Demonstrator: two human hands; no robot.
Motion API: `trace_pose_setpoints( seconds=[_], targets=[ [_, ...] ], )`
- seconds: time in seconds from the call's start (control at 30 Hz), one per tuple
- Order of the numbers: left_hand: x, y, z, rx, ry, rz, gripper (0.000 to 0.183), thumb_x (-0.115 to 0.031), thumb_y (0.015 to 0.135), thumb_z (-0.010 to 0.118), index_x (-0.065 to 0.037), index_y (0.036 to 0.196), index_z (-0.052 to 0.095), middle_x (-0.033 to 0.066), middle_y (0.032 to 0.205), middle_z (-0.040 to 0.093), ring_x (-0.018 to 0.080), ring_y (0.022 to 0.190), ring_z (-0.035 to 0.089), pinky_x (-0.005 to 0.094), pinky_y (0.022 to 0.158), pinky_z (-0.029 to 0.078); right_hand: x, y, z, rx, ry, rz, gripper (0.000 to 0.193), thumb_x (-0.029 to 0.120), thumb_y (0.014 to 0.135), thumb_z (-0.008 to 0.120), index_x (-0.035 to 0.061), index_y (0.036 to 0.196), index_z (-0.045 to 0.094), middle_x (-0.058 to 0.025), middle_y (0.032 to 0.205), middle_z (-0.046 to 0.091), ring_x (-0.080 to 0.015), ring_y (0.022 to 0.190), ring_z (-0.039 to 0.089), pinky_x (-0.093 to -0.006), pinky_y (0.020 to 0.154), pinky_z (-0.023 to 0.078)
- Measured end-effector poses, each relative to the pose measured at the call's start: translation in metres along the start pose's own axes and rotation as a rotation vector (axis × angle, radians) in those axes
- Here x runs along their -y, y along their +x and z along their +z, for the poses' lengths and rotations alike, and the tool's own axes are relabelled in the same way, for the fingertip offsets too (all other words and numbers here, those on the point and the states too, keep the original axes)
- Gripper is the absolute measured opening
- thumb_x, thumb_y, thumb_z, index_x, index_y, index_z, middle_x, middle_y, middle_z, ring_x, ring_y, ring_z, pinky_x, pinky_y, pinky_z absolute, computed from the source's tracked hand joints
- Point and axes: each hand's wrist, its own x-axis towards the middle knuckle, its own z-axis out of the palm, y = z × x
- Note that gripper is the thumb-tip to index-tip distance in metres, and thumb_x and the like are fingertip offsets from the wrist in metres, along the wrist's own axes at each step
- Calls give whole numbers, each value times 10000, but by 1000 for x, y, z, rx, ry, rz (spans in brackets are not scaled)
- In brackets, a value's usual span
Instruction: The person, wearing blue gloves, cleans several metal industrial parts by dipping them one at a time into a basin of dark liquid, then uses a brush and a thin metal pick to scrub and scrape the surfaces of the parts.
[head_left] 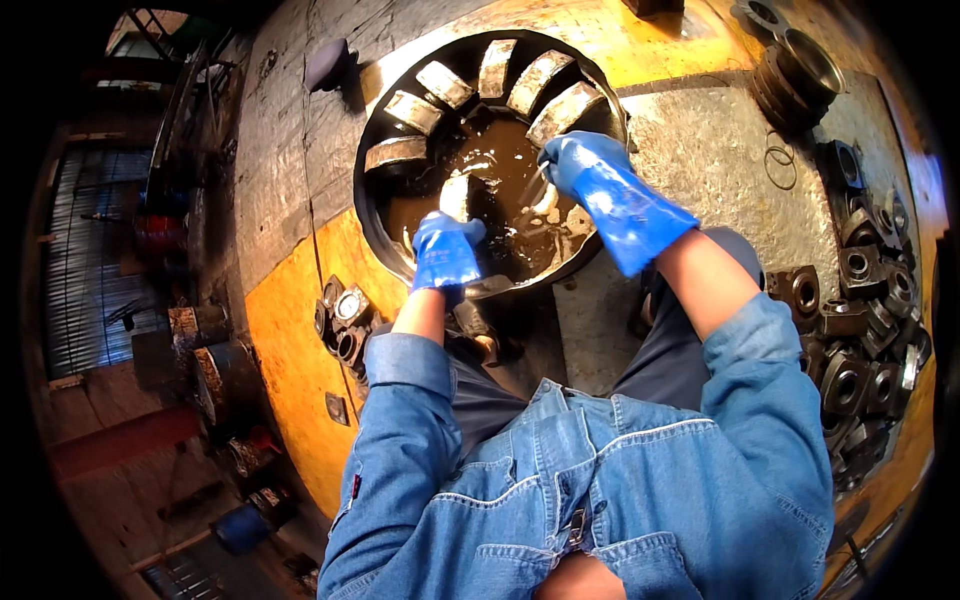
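Inside the tub (368,215), the left hand (445,252) is clamped on a metal block (456,197); the right hand (582,160) is curled round what looks like a brush (546,203). Six blocks (498,68) line the tub's far and left sides, perhaps done; the held one seems unfinished.

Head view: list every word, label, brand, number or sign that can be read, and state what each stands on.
No text can be read.
Blue glove on the left hand: possible faint print, too blurred to read.
Left denim sleeve: small red tag, too small to read.
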Motion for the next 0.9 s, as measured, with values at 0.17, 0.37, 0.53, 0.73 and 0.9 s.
trace_pose_setpoints(
  seconds=[0.17,0.37,0.53,0.73,0.9],
  targets=[
    [43,13,-16,177,-170,-91,597,-444,765,764,82,1047,766,287,1017,764,388,996,763,427,933,579,19,36,54,-18,431,123,201,258,936,710,176,1105,781,-119,980,776,-264,881,741,-374,838,576],
    [54,6,-28,146,-216,-47,585,-439,806,725,94,1043,760,288,1024,761,408,998,754,444,925,568,33,65,88,-70,410,175,189,283,960,712,149,1077,776,-99,929,777,-220,820,728,-359,783,567],
    [56,14,-24,166,-190,-148,652,-481,805,717,85,1128,744,312,1120,735,419,1098,723,447,973,556,44,63,96,-102,189,157,226,303,980,653,243,1172,754,-82,1066,767,-269,963,739,-430,820,585],
    [75,28,-18,218,-211,-163,690,-515,818,721,87,1156,733,319,1182,718,425,1144,703,458,984,546,47,59,102,-65,-99,130,218,289,973,657,199,1160,724,-77,1108,761,-312,1038,750,-585,705,569],
    [78,25,-20,219,-264,-208,649,-486,807,739,98,1091,738,324,1124,724,422,1111,713,458,977,550,61,60,98,364,-388,153,250,231,895,709,167,1116,808,-113,1086,797,-323,1064,755,-544,798,610]
  ],
)
